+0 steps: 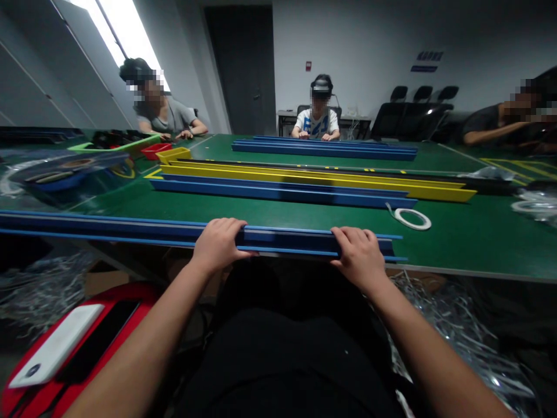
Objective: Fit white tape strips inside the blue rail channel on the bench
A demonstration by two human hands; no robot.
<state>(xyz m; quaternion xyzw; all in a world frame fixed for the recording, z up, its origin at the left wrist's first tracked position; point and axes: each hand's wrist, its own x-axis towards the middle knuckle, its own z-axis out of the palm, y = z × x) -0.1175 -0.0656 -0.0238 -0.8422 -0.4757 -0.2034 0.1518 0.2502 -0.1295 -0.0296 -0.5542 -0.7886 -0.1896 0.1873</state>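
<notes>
A long blue channel strip (287,239) lies along the near edge of the green table, its open trough facing up toward me. My left hand (220,244) grips it around its middle, fingers over the far rim and thumb at the near one. Toward the strip's right end, my right hand (359,255) holds it the same way. Beyond it rest another blue channel (261,191) and yellow channels (426,188), lying roughly parallel. A white roll of narrow tape (412,219) lies flat on the table to the right, its loose end sticking up.
More blue channels (322,150) lie farther back. At the left are a clear plastic bag (82,180), a red bin (156,152) and a green tray (143,141). Shredded strips (461,331) cover the floor. A red stool (17,371) bears two phone-like devices. Three people sit around the table.
</notes>
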